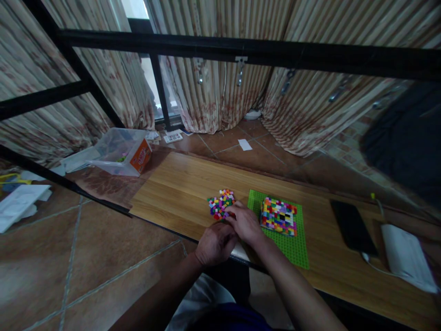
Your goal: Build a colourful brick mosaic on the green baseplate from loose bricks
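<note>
My left hand is curled closed at the table's front edge, and whatever its fingers hold is hidden. Right beside it, my right hand bends its fingers together at the near right side of a pile of small colourful toy bricks; anything between those fingertips is too small to make out. To the right lies a green baseplate, bearing a block built of many coloured bricks with a few black and white ones near its middle.
The wooden table also holds a black phone with a cable and a white box-like object at the right. Beyond its left end stands a clear plastic bin. A black metal bar crosses in front of striped curtains.
</note>
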`<act>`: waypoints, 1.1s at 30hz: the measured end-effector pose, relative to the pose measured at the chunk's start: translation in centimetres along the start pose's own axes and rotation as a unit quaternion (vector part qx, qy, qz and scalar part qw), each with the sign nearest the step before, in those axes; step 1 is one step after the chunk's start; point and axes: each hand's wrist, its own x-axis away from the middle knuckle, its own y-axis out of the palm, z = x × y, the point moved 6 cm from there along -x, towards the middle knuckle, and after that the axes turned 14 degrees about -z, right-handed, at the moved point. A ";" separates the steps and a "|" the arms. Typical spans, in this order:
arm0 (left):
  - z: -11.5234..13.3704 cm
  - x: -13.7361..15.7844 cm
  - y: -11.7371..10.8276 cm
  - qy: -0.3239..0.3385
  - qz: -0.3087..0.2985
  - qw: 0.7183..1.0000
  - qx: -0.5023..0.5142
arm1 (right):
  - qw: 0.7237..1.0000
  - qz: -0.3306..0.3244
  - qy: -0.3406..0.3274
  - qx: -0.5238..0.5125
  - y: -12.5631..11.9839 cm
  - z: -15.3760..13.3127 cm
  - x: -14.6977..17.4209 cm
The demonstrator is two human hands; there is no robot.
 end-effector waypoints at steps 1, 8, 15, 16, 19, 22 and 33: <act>0.0 0.0 0.0 -0.001 0.000 1.000 -0.002 | 1.000 -0.002 -0.002 0.002 0.0 0.0 0.0; -0.1 0.1 0.0 -0.010 -0.004 1.000 -0.023 | 0.998 0.051 -0.024 0.001 -0.6 -0.2 1.2; 0.2 0.0 -0.2 -0.016 0.001 0.999 -0.036 | 0.983 0.169 -0.011 -0.069 -2.8 1.0 5.5; 0.1 0.0 -0.2 -0.016 0.000 0.999 -0.034 | 0.980 0.185 0.001 -0.077 -3.2 1.6 6.4; 0.0 0.0 -0.2 -0.018 -0.008 0.999 -0.031 | 0.969 0.230 0.033 -0.087 -4.4 4.0 8.8; -0.1 -0.1 -0.1 -0.023 -0.018 0.999 -0.031 | 0.955 0.282 0.054 -0.076 -5.9 6.9 10.4; -0.5 0.1 0.2 -0.029 -0.015 0.999 -0.030 | 0.953 0.290 0.085 -0.020 -7.7 10.5 9.0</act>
